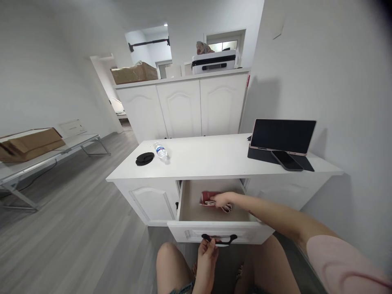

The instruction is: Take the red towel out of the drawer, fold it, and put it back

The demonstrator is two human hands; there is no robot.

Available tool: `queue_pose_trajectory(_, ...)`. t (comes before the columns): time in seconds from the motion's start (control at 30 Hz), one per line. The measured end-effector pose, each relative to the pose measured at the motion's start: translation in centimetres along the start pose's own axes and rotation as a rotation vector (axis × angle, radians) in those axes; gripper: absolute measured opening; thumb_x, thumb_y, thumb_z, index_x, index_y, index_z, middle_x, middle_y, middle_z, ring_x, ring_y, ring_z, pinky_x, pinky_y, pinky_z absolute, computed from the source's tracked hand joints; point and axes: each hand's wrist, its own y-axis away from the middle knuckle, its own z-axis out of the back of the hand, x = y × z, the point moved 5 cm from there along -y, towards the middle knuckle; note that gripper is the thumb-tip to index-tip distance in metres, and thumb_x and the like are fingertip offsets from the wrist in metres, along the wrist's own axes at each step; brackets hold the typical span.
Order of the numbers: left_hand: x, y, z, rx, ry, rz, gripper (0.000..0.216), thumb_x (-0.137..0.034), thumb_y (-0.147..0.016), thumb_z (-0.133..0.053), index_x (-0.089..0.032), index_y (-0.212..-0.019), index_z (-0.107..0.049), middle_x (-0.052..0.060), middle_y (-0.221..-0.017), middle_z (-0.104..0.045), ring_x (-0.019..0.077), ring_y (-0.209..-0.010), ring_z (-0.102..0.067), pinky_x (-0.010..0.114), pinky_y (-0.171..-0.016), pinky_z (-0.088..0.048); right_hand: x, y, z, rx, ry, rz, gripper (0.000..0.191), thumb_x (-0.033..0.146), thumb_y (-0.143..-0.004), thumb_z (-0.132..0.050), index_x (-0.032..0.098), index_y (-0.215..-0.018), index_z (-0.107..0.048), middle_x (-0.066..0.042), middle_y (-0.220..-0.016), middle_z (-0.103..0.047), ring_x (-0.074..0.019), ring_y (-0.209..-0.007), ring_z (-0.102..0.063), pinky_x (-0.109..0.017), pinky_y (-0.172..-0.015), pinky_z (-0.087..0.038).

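A white drawer (196, 230) stands pulled out of a low white cabinet (208, 157). My right hand (223, 201) reaches into it and closes on a red packet-like thing (207, 197) with white parts that lies on the drawer floor. My left hand (207, 250) is below the drawer front, its fingers curled on the black handle (219, 239). My bare knees show beneath.
On the cabinet top lie a black round lid (145, 158), a water bottle on its side (160, 151), a propped tablet (282, 136) and a phone (287, 160). A folding table with cardboard (29, 145) stands at left. Tall white cupboards (183, 106) stand behind.
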Motion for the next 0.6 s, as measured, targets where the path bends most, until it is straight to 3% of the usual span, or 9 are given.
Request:
queue_pose_trajectory(0.07, -0.4, 0.0, -0.4, 0.009, 0.002, 0.0, 0.044, -0.04, -0.045, -0.094, -0.018, -0.068, -0.063, 0.003, -0.074, -0.07, 0.0109, -0.069, -0.06, 0.022, -0.067, -0.044, 0.0, 1.3, 0.3, 0.041, -0.06, 0.011, 0.052, 0.017, -0.068, -0.061, 0.014, -0.119, -0.06, -0.012, -0.095, -0.073, -0.0297, -0.08, -0.071, -0.039, -0.065, -0.057)
queue_pose_trajectory(0.13, -0.7, -0.1, -0.7, 0.012, 0.005, 0.001, 0.044, -0.039, -0.046, -0.094, -0.018, -0.068, -0.063, 0.003, -0.075, -0.07, 0.01, -0.068, -0.059, 0.022, -0.067, -0.044, 0.2, 2.7, 0.9, 0.044, -0.13, 0.062, 0.049, 0.018, -0.07, -0.058, 0.016, -0.119, -0.059, -0.009, -0.099, -0.073, -0.0268, -0.083, -0.071, -0.037, -0.067, -0.057)
queue_pose_trajectory(0.27, -1.0, -0.4, -1.1, 0.011, -0.001, 0.019, 0.044, -0.038, -0.047, -0.093, -0.017, -0.07, -0.063, 0.004, -0.077, -0.072, 0.009, -0.065, -0.057, 0.023, -0.068, -0.044, 1.4, 6.0, 4.0, -0.11, -0.195, 0.212, 0.052, 0.019, -0.074, -0.054, 0.016, -0.126, -0.057, -0.01, -0.127, -0.065, -0.0263, -0.114, -0.062, -0.037, -0.097, -0.05)
queue_pose_trajectory(0.37, -1.4, -1.0, -1.6, 0.005, 0.003, 0.023, 0.045, -0.038, -0.045, -0.094, -0.017, -0.068, -0.061, 0.002, -0.075, -0.071, 0.0085, -0.063, -0.056, 0.025, -0.069, -0.044, 3.0, 9.2, 6.9, -0.261, -0.193, 0.266, 0.055, 0.027, -0.08, -0.055, 0.014, -0.133, -0.053, -0.012, -0.137, -0.059, -0.0297, -0.123, -0.056, -0.041, -0.105, -0.044)
queue_pose_trajectory(0.47, -1.9, -1.8, -2.2, 0.008, -0.01, 0.015, 0.046, -0.039, -0.044, -0.094, -0.017, -0.068, -0.06, 0.001, -0.076, -0.07, 0.0083, -0.063, -0.055, 0.025, -0.069, -0.043, 5.6, 12.4, 9.1, -0.383, -0.246, 0.35, 0.047, 0.033, -0.087, -0.051, 0.016, -0.131, -0.053, -0.011, -0.137, -0.06, -0.0278, -0.121, -0.057, -0.039, -0.101, -0.045)
queue_pose_trajectory(0.6, -2.5, -3.3, -3.1, 0.017, -0.038, 0.013, 0.049, -0.041, -0.043, -0.094, -0.017, -0.069, -0.06, 0.001, -0.077, -0.068, 0.008, -0.064, -0.054, 0.025, -0.068, -0.042, 9.5, 13.9, 9.4, -0.541, -0.209, 0.349, 0.035, 0.036, -0.091, -0.048, 0.017, -0.119, -0.058, -0.01, -0.111, -0.071, -0.0253, -0.094, -0.067, -0.038, -0.083, -0.052)
